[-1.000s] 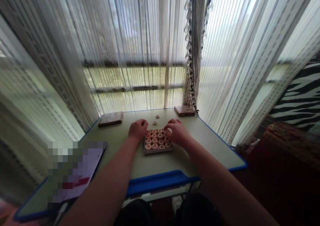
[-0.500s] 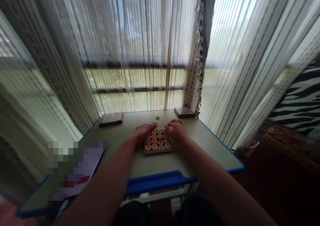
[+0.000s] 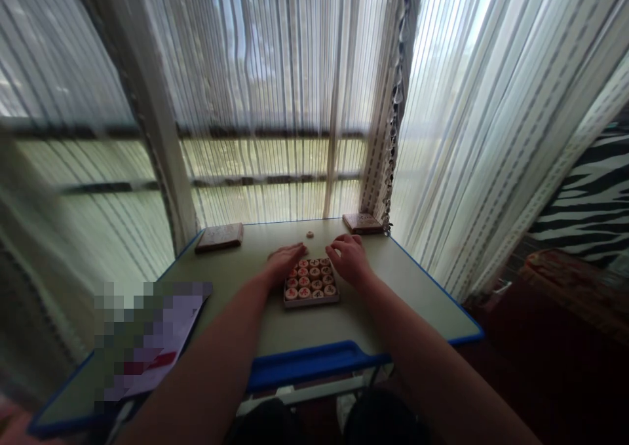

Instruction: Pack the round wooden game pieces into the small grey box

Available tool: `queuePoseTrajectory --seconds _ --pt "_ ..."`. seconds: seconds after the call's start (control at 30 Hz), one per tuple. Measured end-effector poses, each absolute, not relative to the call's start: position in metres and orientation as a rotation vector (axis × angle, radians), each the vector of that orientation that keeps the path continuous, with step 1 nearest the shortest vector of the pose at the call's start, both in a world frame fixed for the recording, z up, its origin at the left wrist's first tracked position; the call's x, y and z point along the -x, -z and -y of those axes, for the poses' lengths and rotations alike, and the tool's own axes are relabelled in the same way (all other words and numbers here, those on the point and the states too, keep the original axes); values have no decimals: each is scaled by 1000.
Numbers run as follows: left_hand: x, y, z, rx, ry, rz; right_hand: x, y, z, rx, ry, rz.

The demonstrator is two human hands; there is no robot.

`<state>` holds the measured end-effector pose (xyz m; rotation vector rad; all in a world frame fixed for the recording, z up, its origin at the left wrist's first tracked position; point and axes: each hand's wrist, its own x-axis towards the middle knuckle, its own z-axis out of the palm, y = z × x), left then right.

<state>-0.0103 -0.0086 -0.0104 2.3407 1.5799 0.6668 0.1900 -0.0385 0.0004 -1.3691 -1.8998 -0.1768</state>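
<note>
A shallow box [image 3: 312,303] of round xiangqi pieces [image 3: 304,281] sits in front of me, the pieces laid in rows with red characters on the left and dark ones on the right. My left hand [image 3: 285,261] lies along the box's left far side, fingers stretched out together and covering some pieces there. At the far right corner is my right hand [image 3: 350,256], its fingers bent loosely with nothing visible in them. Whether either hand touches the box is hard to make out. One loose piece [image 3: 309,234] rests on the table beyond both hands.
The pale table [image 3: 403,288] has a blue rim. A brown flat box [image 3: 219,236] stands at the back left, and a similar box [image 3: 362,222] at the back right. A partly blurred flat purple item [image 3: 171,337] lies at the left. Sheer curtains [image 3: 275,104] hang behind.
The view has shifted slightly. My right fingers have drawn a little away from the pieces at the box's far right corner; the left hand has hardly moved.
</note>
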Motion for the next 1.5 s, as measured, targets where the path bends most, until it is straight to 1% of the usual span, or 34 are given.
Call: queuePoseTrajectory --seconds 0.1,0.33,0.4,0.5,0.57,0.7,0.93,1.1,1.23,1.3,1.37,1.43,1.5 --pt "10 10 9 -2337 -669 -1573 -190 -1 38 1357 181 1912" --pt "10 8 8 -2305 -941 -1623 -193 -2 37 1364 159 1909" --pt "10 9 7 -2295 -973 -1629 -193 -1 37 1366 151 1903" --pt "11 8 7 -2331 -854 -1639 -192 0 38 1361 133 1910" --pt "12 6 9 -2302 -777 -1763 -192 0 39 1360 126 1910" --pt "15 2 13 -2201 -784 -2044 -193 0 38 1369 129 1899" --pt "18 6 13 -2175 -758 -2193 -193 -1 38 1352 118 1906" --pt "21 5 17 -2086 -700 -2402 -193 -2 41 1356 122 1918" --pt "22 2 21 -1978 -742 -2447 -193 -2 40 1351 128 1934" --pt "20 0 21 -1956 -825 -2429 -193 -1 39 1348 127 1937" --pt "15 -3 23 -2010 -1016 -2342 -193 -1 39 1342 122 1935" --pt "7 -7 26 -2149 -1263 -2127 -192 -2 41 1302 98 1952" --pt "-2 -12 33 -2302 -1413 -1852 -191 -4 42 1230 47 1989"
